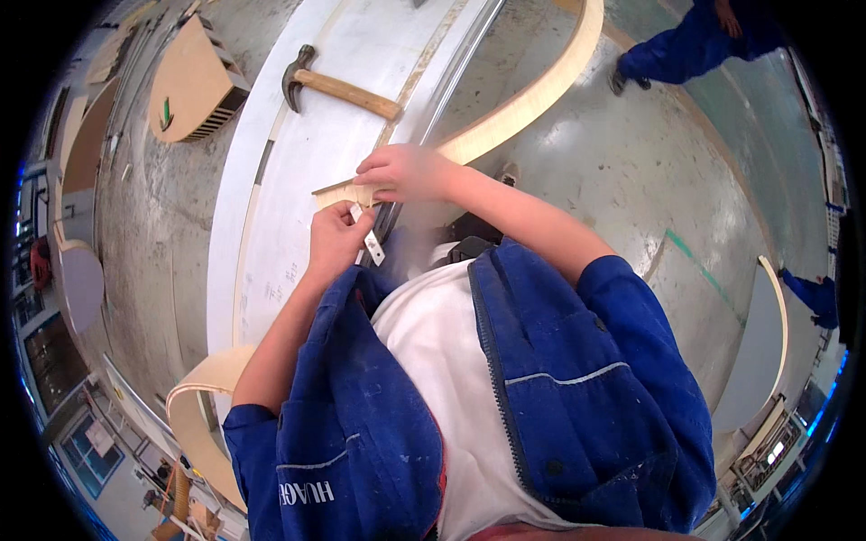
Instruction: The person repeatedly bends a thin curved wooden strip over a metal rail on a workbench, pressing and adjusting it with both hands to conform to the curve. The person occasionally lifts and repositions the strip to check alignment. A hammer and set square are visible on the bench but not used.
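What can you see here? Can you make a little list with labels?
Left hand: left hand pinches a small metal piece.
Right hand: right hand presses the end of a curved wooden strip.
Work surface: long white panel.
Tool nearby: hammer lying on the panel, untouched.
Background: another person in blue.

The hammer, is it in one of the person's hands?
No, the hammer lies alone on the white table, apart from both hands, which are at the wooden strip.
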The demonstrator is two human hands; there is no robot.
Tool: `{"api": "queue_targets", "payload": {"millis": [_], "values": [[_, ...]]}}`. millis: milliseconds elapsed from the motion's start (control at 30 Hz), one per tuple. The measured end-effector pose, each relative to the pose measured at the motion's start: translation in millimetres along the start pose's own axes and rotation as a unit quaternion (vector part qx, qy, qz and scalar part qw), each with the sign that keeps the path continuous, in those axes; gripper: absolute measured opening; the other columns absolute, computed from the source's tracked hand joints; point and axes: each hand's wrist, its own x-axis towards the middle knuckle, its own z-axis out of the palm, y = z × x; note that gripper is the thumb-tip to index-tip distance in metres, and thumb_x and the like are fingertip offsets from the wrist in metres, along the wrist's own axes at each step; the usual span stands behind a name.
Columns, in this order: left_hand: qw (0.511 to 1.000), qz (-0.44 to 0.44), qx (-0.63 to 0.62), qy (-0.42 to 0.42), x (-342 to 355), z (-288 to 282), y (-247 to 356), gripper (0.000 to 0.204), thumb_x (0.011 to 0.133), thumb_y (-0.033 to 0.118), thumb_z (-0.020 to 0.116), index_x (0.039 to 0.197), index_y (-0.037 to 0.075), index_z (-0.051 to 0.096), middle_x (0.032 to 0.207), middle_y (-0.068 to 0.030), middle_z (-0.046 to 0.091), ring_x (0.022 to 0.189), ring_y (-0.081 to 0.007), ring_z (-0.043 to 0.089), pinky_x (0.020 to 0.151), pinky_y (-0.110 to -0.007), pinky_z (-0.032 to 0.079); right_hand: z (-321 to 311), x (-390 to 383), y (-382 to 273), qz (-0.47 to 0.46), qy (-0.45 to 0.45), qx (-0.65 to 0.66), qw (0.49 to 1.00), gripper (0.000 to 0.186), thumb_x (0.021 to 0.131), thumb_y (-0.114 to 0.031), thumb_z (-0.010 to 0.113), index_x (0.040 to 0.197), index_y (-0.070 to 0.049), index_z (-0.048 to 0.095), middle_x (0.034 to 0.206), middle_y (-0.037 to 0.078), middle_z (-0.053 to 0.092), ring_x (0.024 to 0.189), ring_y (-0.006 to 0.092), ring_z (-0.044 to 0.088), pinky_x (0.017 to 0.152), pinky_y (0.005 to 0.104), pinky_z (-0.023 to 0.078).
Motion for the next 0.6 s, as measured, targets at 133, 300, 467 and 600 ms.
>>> {"api": "queue_targets", "payload": {"millis": [133, 300, 467, 600], "values": [[0.999, -0.003, -0.045, 0.024, -4.2, 11.3, 6.1, 0.025, 0.091, 0.020, 0.073, 0.084, -0.003, 0.070, 0.065, -0.0010, 0.065, 0.055, -0.0055, 0.054, 0.050, -0.026, 0.042, -0.6, -4.4, -2.3, -0.054, 0.034, -0.088, 0.994, 0.016, 0.081, -0.017, 0.073, 0.097, -0.013, 0.074, 0.098, 0.003, 0.071, 0.095, 0.0226, 0.068, 0.083, 0.0377, 0.055], [0.999, 0.018, 0.042, 0.017, -3.9, 0.8, -14.4, 0.019, 0.095, 0.019, 0.076, 0.095, 0.000, 0.072, 0.075, 0.0018, 0.068, 0.061, -0.0041, 0.057, 0.054, -0.023, 0.046, -3.4, -9.0, -16.9, 0.000, 0.046, -0.189, 0.981, 0.008, 0.082, -0.020, 0.072, 0.083, -0.013, 0.069, 0.084, 0.000, 0.068, 0.085, 0.0198, 0.068, 0.074, 0.0368, 0.053], [0.971, 0.116, 0.181, 0.108, -11.2, -15.9, -5.6, 0.015, 0.093, 0.015, 0.074, 0.092, 0.000, 0.073, 0.068, -0.0131, 0.062, 0.056, -0.0210, 0.057, 0.057, -0.036, 0.048, -0.8, -15.5, -15.8, 0.023, 0.123, -0.172, 0.977, 0.014, 0.084, -0.018, 0.074, 0.079, -0.010, 0.064, 0.079, 0.004, 0.065, 0.075, 0.0239, 0.068, 0.065, 0.0375, 0.054], [0.897, 0.262, 0.336, 0.116, -5.0, -13.5, -13.7, 0.030, 0.094, 0.014, 0.070, 0.123, 0.009, 0.071, 0.088, -0.0125, 0.066, 0.077, -0.0319, 0.067, 0.066, -0.042, 0.054, 0.0, -17.1, -13.1, 0.028, 0.172, -0.112, 0.978, 0.016, 0.086, -0.017, 0.076, 0.080, -0.008, 0.064, 0.078, 0.006, 0.064, 0.070, 0.0280, 0.067, 0.062, 0.0399, 0.055]]}}
